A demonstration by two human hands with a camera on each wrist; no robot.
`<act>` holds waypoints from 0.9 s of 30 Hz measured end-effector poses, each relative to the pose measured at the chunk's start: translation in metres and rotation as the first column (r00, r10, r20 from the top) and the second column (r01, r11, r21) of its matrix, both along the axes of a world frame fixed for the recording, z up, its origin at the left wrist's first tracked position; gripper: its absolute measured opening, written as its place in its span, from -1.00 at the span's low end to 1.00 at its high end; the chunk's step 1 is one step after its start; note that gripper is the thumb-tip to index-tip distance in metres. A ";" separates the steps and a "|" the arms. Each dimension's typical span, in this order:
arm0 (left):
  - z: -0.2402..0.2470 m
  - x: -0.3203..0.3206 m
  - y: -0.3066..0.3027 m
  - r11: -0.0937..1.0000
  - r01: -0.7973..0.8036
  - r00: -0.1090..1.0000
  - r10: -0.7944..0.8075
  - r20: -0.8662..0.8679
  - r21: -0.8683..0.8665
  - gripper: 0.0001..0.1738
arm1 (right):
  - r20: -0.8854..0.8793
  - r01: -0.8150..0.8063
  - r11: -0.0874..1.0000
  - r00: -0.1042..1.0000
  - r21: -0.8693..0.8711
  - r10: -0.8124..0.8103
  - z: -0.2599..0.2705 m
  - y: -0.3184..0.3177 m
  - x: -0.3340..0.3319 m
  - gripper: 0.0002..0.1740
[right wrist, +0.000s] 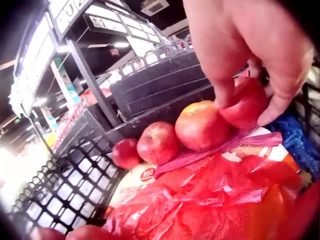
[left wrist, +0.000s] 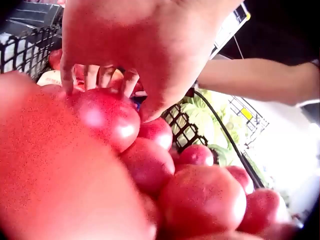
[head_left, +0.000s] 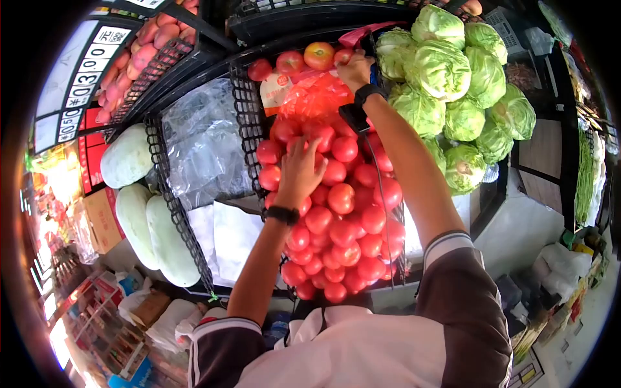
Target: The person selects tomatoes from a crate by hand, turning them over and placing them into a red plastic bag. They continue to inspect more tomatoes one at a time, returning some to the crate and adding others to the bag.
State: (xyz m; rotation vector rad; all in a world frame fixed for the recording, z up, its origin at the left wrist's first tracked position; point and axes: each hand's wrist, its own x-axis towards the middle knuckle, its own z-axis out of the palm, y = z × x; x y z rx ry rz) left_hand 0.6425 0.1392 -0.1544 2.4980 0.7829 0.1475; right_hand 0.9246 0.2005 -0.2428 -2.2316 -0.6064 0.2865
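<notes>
In the head view, my right hand [head_left: 356, 72] reaches to the far right corner of the tomato crate. Its thumb and fingers pinch a tomato [right wrist: 246, 104] at the right end of a short back row, beside a yellowish-red tomato [right wrist: 201, 125]. Nearer to me, my left hand [head_left: 299, 169] lies over the heaped tomatoes [head_left: 343, 199]. Its fingers bend over the far side of one tomato [left wrist: 107, 120], with the thumb at its right side. Between the back row and the heap lies a red plastic bag [head_left: 317, 96] on printed cardboard [right wrist: 131, 181].
Green cabbages [head_left: 443, 71] are piled to the right. Left of the tomatoes, a black mesh divider [head_left: 247, 123] borders a compartment of clear plastic bags [head_left: 202, 129]. Pale winter melons [head_left: 136, 223] lie farther left. A dark cable [head_left: 378, 174] hangs from the right wrist across the tomatoes.
</notes>
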 end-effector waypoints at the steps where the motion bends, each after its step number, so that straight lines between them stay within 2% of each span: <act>1: -0.005 -0.008 -0.001 0.999 0.019 0.999 -0.017 0.042 -0.049 -0.36 | -0.060 0.113 0.992 0.992 0.048 -0.110 -0.029 0.016 0.006 -0.06; 2: -0.002 -0.010 -0.002 0.999 0.032 0.999 -0.031 0.039 -0.023 -0.35 | -0.122 0.230 0.968 0.968 0.098 -0.217 -0.058 0.033 0.011 -0.06; 3: 0.001 -0.011 -0.004 0.999 0.043 0.999 -0.043 0.033 -0.002 -0.33 | -0.179 0.137 0.980 0.978 0.144 -0.111 -0.037 0.025 0.011 -0.15; 4: -0.001 -0.013 -0.004 0.998 0.058 0.998 -0.058 -0.022 0.015 -0.32 | -0.136 0.118 0.987 0.985 0.107 -0.103 -0.030 0.027 0.013 -0.20; 6: -0.002 -0.013 -0.007 0.998 0.043 0.999 -0.042 0.015 -0.041 -0.34 | 0.017 0.063 0.998 0.998 0.019 -0.063 -0.036 0.029 0.015 -0.26; 8: -0.005 -0.012 -0.006 0.994 0.031 0.999 -0.025 0.047 -0.109 -0.37 | 0.207 0.040 0.998 0.978 -0.056 -0.028 -0.067 0.038 0.026 -0.27; 10: -0.006 -0.012 -0.006 0.996 0.030 1.000 -0.030 0.000 -0.086 -0.37 | 0.227 0.082 0.996 0.971 -0.044 -0.070 -0.050 0.029 0.023 -0.28; 13: -0.010 -0.013 -0.004 0.998 0.048 0.999 -0.049 -0.022 -0.041 -0.35 | 0.095 -0.054 0.997 0.994 -0.049 0.059 -0.009 -0.001 0.018 -0.47; 14: -0.010 -0.014 -0.004 0.998 0.048 0.998 -0.049 -0.034 -0.041 -0.34 | -0.034 -0.274 0.960 0.962 -0.061 0.272 0.019 -0.020 0.014 -0.50; 15: -0.010 -0.013 -0.003 0.998 0.052 0.998 -0.054 -0.043 -0.038 -0.33 | 0.125 -0.410 0.905 0.897 -0.117 0.423 0.017 -0.033 0.013 -0.51; 17: -0.015 -0.012 0.000 0.998 0.061 0.996 -0.062 -0.058 -0.016 -0.31 | 0.394 -0.610 0.740 0.629 -0.285 0.670 0.003 -0.059 0.011 -0.52; 19: -0.013 -0.012 -0.001 0.998 0.057 0.993 -0.060 -0.099 -0.031 -0.30 | 0.075 -0.676 0.483 0.538 -0.556 0.839 0.014 -0.090 -0.004 -0.57; 21: -0.018 -0.014 -0.004 0.998 0.067 0.995 -0.066 -0.071 0.012 -0.29 | 0.068 -0.622 0.428 0.515 -0.656 0.854 0.028 -0.120 -0.025 -0.60; 23: -0.024 -0.015 -0.001 0.996 0.073 0.997 -0.071 -0.034 0.046 -0.29 | 0.405 -0.478 0.638 0.505 -0.604 0.762 0.016 -0.136 -0.042 -0.63; 24: -0.022 -0.014 -0.001 0.996 0.077 0.997 -0.076 -0.032 0.053 -0.29 | 0.327 -0.471 0.589 0.526 -0.657 0.785 0.020 -0.131 -0.043 -0.64; 27: -0.023 -0.013 0.002 0.998 0.058 0.995 -0.059 -0.079 -0.025 -0.28 | 0.239 -0.455 0.549 0.576 -0.701 0.782 0.031 -0.122 -0.047 -0.65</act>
